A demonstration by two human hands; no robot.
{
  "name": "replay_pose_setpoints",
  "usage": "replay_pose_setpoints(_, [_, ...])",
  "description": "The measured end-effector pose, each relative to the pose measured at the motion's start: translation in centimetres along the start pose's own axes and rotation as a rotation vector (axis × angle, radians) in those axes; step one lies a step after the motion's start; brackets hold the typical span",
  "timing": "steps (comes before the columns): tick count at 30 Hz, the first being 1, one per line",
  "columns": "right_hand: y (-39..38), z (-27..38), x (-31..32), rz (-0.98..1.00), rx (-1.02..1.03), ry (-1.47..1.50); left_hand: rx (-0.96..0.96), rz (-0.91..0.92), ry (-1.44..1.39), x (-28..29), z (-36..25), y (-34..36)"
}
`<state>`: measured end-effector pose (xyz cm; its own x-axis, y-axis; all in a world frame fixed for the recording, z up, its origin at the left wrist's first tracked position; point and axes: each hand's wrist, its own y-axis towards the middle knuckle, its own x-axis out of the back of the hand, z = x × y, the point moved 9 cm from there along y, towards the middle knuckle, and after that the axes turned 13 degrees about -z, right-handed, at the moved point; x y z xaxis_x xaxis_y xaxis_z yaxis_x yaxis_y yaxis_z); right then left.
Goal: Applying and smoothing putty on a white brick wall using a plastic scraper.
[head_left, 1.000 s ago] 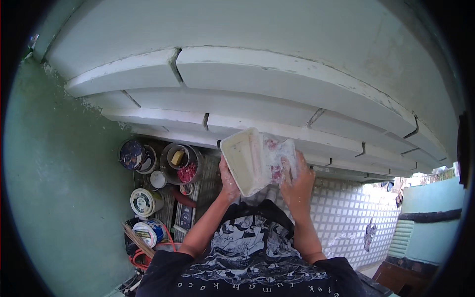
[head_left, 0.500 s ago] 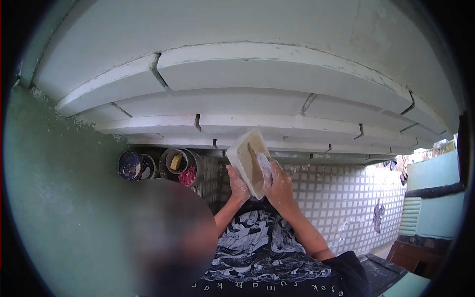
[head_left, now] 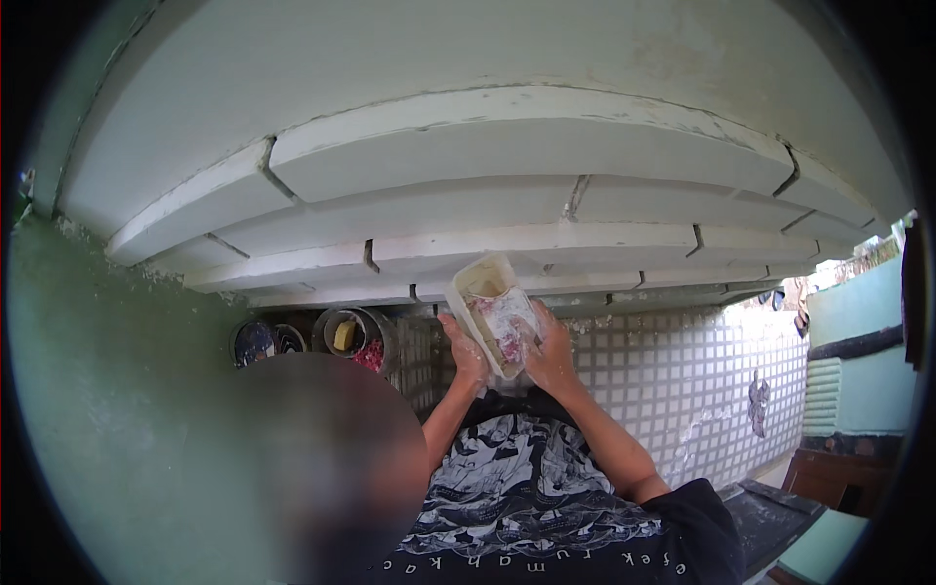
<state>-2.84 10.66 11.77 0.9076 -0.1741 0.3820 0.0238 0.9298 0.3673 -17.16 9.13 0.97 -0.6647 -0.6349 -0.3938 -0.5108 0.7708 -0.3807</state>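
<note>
An off-white rectangular tub (head_left: 485,278) is tilted between my two hands, close in front of the wall ledges. My left hand (head_left: 466,356) is closed on the tub's left side, thumb up along the wall. Inside the tub lies a crumpled piece, perhaps a cloth (head_left: 502,317), pink and smeared with white paste. The fingers of my right hand (head_left: 548,353) reach over the right rim and grip this piece. White smears mark both hands. The undersides of the fingers are hidden.
Stepped white ledges (head_left: 526,146) with dark gaps run across the wall ahead. At left stand a bucket (head_left: 391,336) with a yellow sponge (head_left: 344,335) and pink scraps (head_left: 370,355), and a blue-stained can (head_left: 255,341). Checkered tiles (head_left: 663,390) and a dark rag (head_left: 758,402) lie right.
My right hand has moved from the tub's upper right edge down into it. The pink-and-white piece now shows spread inside. The tub has tipped and my view has shifted slightly.
</note>
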Motion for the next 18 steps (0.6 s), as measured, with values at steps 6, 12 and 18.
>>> replay_pose_setpoints(6, [1.5,-3.0,2.4,-0.032,-0.213,0.363,0.168,0.173,-0.064,-4.2,0.7,-1.3])
replay_pose_setpoints(12, [1.7,-4.6,8.6,-0.272,-0.528,0.93,0.286,0.247,-0.084,-6.5,3.2,-1.9])
replay_pose_setpoints(18, [1.8,-5.7,15.6,-0.424,-0.573,1.22,0.362,0.284,-0.115,-2.5,5.7,-2.3])
